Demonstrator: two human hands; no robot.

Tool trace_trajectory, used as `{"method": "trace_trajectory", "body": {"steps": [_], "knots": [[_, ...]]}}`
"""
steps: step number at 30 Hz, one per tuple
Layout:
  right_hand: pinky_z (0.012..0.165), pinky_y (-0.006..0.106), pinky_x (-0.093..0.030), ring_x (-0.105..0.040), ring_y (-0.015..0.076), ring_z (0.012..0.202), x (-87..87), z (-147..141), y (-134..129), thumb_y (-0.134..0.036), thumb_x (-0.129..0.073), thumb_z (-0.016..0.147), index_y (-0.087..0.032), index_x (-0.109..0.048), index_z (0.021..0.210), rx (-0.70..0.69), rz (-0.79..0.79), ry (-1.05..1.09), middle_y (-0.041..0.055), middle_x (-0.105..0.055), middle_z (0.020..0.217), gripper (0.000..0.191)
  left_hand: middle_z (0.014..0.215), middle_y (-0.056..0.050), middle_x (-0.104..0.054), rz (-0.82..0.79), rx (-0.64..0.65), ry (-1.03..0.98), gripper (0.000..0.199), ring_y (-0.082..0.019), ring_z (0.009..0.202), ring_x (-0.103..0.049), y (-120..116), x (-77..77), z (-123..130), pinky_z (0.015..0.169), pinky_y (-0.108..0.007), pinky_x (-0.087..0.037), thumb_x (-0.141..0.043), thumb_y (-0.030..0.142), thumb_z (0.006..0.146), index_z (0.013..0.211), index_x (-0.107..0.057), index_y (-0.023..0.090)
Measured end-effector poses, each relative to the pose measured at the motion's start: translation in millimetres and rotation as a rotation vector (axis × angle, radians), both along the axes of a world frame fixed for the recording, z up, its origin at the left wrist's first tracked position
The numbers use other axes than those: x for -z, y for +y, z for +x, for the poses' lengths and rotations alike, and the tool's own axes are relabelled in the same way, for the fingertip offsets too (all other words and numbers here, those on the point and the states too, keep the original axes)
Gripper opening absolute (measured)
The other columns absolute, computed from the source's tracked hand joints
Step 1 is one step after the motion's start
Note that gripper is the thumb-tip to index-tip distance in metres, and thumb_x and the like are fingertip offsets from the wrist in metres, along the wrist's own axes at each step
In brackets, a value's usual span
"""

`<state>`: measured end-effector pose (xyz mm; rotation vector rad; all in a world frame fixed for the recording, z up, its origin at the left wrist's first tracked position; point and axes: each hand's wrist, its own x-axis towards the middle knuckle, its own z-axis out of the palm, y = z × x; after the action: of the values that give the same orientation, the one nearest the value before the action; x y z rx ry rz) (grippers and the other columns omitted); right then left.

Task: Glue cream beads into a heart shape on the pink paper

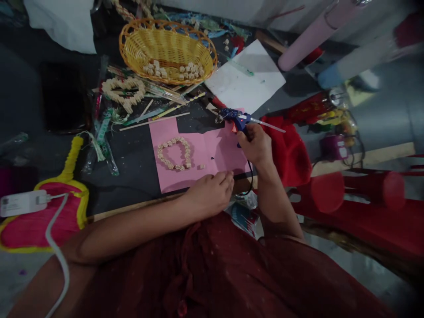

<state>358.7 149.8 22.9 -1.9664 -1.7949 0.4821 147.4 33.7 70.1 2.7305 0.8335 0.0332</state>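
Observation:
My right hand is wrapped round the handle of a dark blue hot glue gun, whose nozzle points left; a clear glue stick sticks out of its back end. My left hand is closed at the near edge of a pink paper sheet, fingers curled together; whatever they hold, if anything, is hidden. On the sheet's left part lies a rounded ring of small pale bead-like pieces. A small loose piece rests just right of it.
Behind the sheet stands a yellow wicker basket with pale pieces inside. A heart-shaped ring of pieces lies among sticks and wrappers. White paper, a red cloth, a pink bottle, a dark phone-like slab and a pink-and-yellow fan surround it.

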Motion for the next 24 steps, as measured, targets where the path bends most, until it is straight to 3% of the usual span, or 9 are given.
{"method": "trace_trajectory", "body": {"steps": [5,10,18,24], "knots": [[0.078,0.041,-0.056,-0.069,0.0237,0.08,1.3,3.5,0.9,-0.042,-0.062,0.085,-0.02,-0.067,0.109,-0.029,0.026,-0.003,0.0081,-0.076,0.093,0.033,0.154,-0.025,-0.056,-0.094,-0.06,0.118,0.05,-0.027,0.114,-0.069,1.2,13.8,12.3,0.075,-0.034,-0.061,-0.037,0.007,0.103,0.149,-0.054,-0.001],[0.085,0.042,-0.057,-0.071,0.0253,0.087,2.0,7.9,13.8,-0.04,-0.064,0.087,-0.022,-0.066,0.109,-0.036,0.104,-0.053,0.0092,-0.077,0.099,0.028,0.161,-0.023,-0.05,-0.117,-0.054,0.133,0.052,-0.028,0.119,-0.068,0.4,15.2,7.3,0.079,-0.036,-0.063,-0.037,0.006,0.101,0.15,-0.054,0.002],[0.093,0.045,-0.053,-0.07,0.027,0.099,10.9,18.4,71.3,-0.035,-0.06,0.093,-0.021,-0.06,0.112,-0.013,0.163,-0.179,0.0101,-0.075,0.106,0.024,0.163,-0.023,-0.048,-0.142,-0.024,0.135,0.048,-0.03,0.122,-0.066,-10.3,16.0,-2.9,0.08,-0.037,-0.064,-0.037,0.013,0.105,0.147,-0.057,0.002],[0.096,0.045,-0.048,-0.061,0.0236,0.097,18.8,21.1,101.0,-0.046,-0.058,0.101,-0.022,-0.059,0.113,-0.116,0.158,-0.222,0.011,-0.073,0.101,0.027,0.163,-0.02,-0.048,-0.099,0.01,0.071,0.043,-0.028,0.119,-0.067,-19.2,16.0,-12.3,0.077,-0.036,-0.063,-0.04,0.016,0.106,0.145,-0.059,0.009]]}}
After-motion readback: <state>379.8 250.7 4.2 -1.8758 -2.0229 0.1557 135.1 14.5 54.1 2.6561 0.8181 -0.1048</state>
